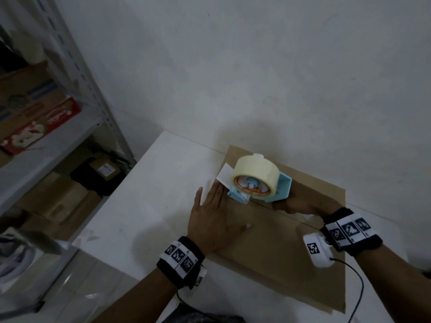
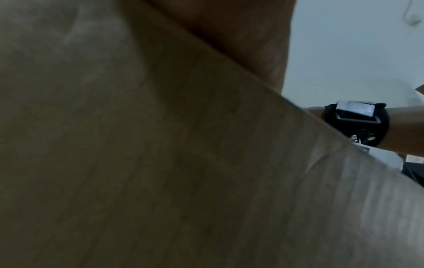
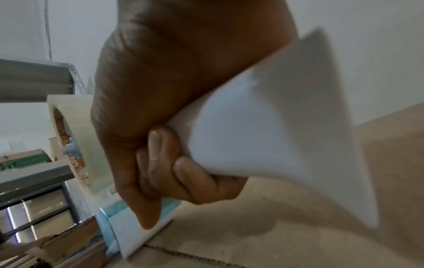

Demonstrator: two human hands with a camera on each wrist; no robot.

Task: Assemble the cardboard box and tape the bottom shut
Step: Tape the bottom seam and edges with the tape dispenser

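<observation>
A brown cardboard box (image 1: 268, 248) stands on a white table (image 1: 151, 194) with its flaps folded shut and facing up. My left hand (image 1: 210, 220) lies flat on the box's left part, fingers straight. My right hand (image 1: 300, 201) grips the white handle (image 3: 263, 130) of a light blue tape dispenser (image 1: 283, 187) that carries a roll of clear tape (image 1: 256, 173). The dispenser's front end sits on the flap seam (image 1: 286, 214) near the box's far left edge, just past my left fingertips. In the left wrist view the cardboard (image 2: 160, 163) fills almost the whole picture.
A grey metal shelf rack (image 1: 77, 78) stands to the left, with cartons and a red box (image 1: 42, 127) on it. More boxes (image 1: 56, 201) sit low on the floor beside the table. A white wall (image 1: 256, 66) rises right behind the table. A black cable (image 1: 356, 287) trails from my right wrist.
</observation>
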